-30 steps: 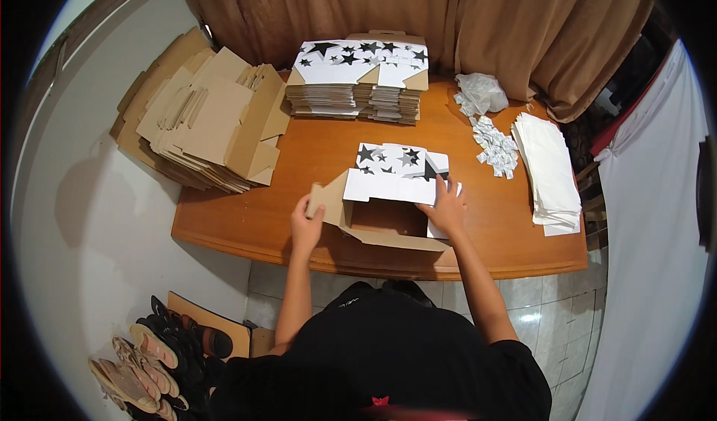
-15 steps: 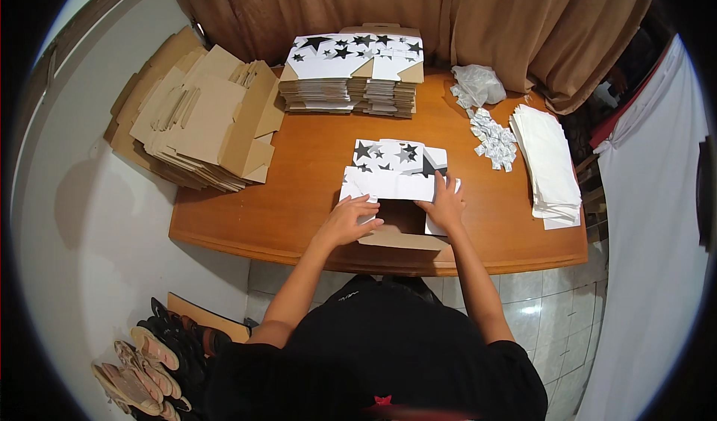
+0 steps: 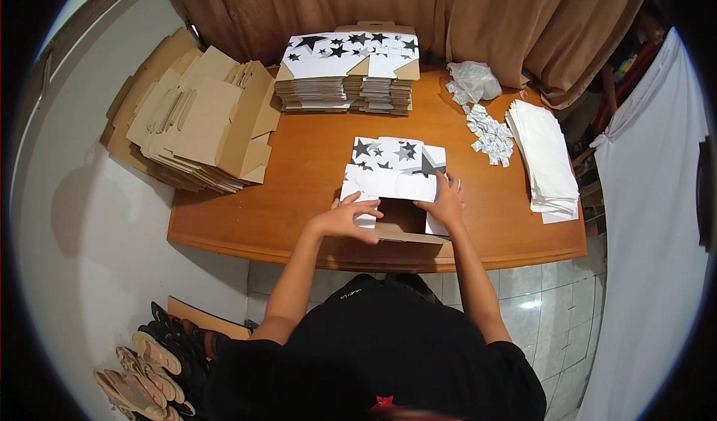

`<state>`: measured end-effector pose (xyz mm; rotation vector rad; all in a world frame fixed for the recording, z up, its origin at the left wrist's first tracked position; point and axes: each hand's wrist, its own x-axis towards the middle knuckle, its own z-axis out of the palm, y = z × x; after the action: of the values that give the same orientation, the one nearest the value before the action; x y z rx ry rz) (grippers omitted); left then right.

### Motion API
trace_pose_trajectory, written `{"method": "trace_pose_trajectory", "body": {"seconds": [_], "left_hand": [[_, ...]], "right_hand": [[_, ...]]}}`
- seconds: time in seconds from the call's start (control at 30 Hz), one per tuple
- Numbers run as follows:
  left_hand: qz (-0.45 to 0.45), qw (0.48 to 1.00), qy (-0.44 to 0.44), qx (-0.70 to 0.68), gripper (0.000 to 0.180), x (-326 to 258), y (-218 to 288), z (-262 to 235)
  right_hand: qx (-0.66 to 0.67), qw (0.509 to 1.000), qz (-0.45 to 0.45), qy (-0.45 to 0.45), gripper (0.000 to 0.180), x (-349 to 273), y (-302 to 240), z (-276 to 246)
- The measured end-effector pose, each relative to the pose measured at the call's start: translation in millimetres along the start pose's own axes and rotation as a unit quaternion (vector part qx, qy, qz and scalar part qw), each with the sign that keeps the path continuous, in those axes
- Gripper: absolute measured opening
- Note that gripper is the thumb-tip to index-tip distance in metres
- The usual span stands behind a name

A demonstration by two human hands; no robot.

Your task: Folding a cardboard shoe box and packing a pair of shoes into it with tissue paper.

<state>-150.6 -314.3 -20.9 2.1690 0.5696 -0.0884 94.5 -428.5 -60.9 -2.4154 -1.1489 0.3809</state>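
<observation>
In front of me on the wooden table sits a partly folded cardboard box (image 3: 396, 187), white with black and grey stars, its brown inside showing through the gap on the near side. My left hand (image 3: 345, 219) is at its left side, fingers and thumb spread, fingertips at the white side panel. At the opposite side, my right hand (image 3: 446, 203) grips the right panel, thumb toward the inside and fingers around the outer face. A brown flap (image 3: 407, 234) lies along the near edge between my wrists.
Flat star-printed boxes (image 3: 347, 55) are stacked at the back. Brown folded cardboard (image 3: 198, 115) leans at the left. On the right lie small white packets (image 3: 491, 136), a clear plastic bag (image 3: 476, 83) and white paper sheets (image 3: 541, 156). Shoes (image 3: 146, 369) stand on the floor at lower left.
My left hand has lifted slightly and its thumb has spread away from the fingers. My right hand keeps its hold, and the box has barely moved.
</observation>
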Motion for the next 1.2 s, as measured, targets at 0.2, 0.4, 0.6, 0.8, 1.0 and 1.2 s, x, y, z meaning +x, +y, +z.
{"method": "trace_pose_trajectory", "body": {"seconds": [0.2, 0.4, 0.6, 0.8, 1.0, 1.2], "left_hand": [[-0.05, 0.993, 0.103, -0.02, 0.045, 5.0, -26.4, 15.9], [-0.127, 0.916, 0.379, -0.034, 0.059, 43.4, -7.3, 41.7], [-0.222, 0.897, 0.383, -0.006, 0.071, 53.9, -7.5, 46.2], [-0.266, 0.888, 0.361, 0.103, 0.076, 61.3, -2.9, 53.5], [-0.286, 0.877, 0.362, 0.132, 0.081, 63.3, -3.7, 56.5], [-0.207, 0.91, 0.342, -0.109, 0.086, 43.2, -23.0, 35.8]], "right_hand": [[0.092, 0.995, -0.003, -0.043, 0.078, 15.0, 12.1, -3.8], [0.505, 0.858, 0.05, -0.078, 0.056, 33.4, 55.0, 9.2], [0.05, 0.998, -0.038, 0.008, 0.079, 6.1, 17.4, 11.8], [-0.051, 0.997, -0.05, 0.03, 0.084, -4.3, 5.5, 14.9], [-0.131, 0.984, -0.11, 0.044, 0.084, -4.2, 6.5, 24.1], [-0.201, 0.937, -0.284, 0.042, 0.069, 13.5, 13.9, 9.9]]}}
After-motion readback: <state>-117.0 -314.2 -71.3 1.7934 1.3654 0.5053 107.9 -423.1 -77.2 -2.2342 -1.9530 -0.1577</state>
